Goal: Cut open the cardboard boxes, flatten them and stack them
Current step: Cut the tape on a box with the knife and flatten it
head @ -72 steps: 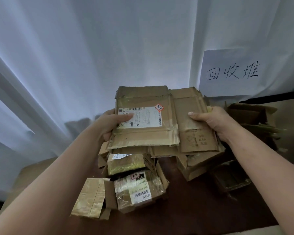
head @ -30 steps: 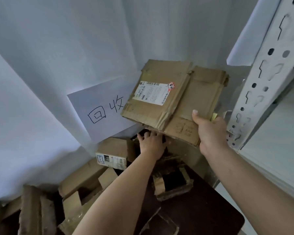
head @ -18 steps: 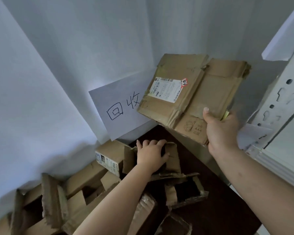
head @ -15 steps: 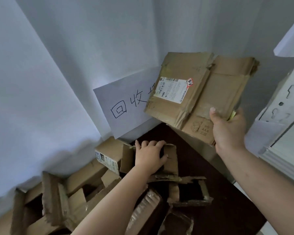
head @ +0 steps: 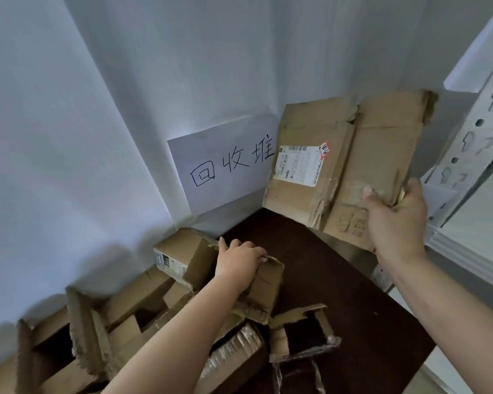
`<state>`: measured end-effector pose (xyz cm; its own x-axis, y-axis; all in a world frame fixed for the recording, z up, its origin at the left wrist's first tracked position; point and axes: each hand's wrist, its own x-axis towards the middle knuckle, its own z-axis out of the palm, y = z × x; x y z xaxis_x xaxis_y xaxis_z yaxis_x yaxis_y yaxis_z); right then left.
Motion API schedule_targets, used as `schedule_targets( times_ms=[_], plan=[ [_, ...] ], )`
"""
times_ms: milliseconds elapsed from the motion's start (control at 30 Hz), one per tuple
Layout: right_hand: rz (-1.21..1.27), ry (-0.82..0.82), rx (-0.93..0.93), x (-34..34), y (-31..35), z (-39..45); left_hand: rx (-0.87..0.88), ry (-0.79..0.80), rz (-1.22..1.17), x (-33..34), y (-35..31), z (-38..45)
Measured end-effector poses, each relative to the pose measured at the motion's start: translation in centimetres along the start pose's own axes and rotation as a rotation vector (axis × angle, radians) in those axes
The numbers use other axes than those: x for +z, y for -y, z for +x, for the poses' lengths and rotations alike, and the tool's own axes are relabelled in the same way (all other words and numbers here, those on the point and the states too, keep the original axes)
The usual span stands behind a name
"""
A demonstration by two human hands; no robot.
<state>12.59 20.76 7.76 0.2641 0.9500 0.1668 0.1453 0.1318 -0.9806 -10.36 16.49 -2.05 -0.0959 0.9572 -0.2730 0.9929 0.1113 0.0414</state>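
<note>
Flattened boxes (head: 350,163) are up in the air at the right of the frame, above the dark brown table (head: 339,294). They are brown and worn, with torn edges and old tape, and the front one has one white label with a small red sticker at its corner. I cannot tell how many flat pieces are in the bundle. The right hand (head: 396,220) holds the bundle by its lower right corner, thumb on the front and the other fingers hidden behind, with the arm reaching up from the lower right. The left hand (head: 238,264) is lower, in the middle of the frame, with its fingers curled over the torn top flap of an open box (head: 265,285) on the table. A heap of other boxes (head: 103,331) fills the lower left, too jumbled to count, and one closed small box (head: 177,251) sits just behind the left hand. One white paper sign (head: 228,166) with three black hand-written marks hangs on the pale curtain (head: 97,109). One white metal rack (head: 478,143) with holes stands at the right edge.
</note>
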Motion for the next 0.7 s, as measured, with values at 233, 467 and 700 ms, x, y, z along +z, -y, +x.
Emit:
schedule_targets(
  times_ms=[233, 467, 700],
  plan=[
    [-0.585, 0.266, -0.082, -1.6, 2.0, -1.2, 0.093, 0.045, 0.055, -0.5, 0.8, -0.8],
    [-0.657, 0.519, 0.078, 1.7, -1.1, 1.5, 0.163, 0.098, 0.064, -0.5, 0.8, -2.0],
    [-0.666, 0.683, 0.327, 6.3, -8.3, 7.6, 0.147, 0.137, -0.038, 0.1, 0.5, -1.9]
  ],
)
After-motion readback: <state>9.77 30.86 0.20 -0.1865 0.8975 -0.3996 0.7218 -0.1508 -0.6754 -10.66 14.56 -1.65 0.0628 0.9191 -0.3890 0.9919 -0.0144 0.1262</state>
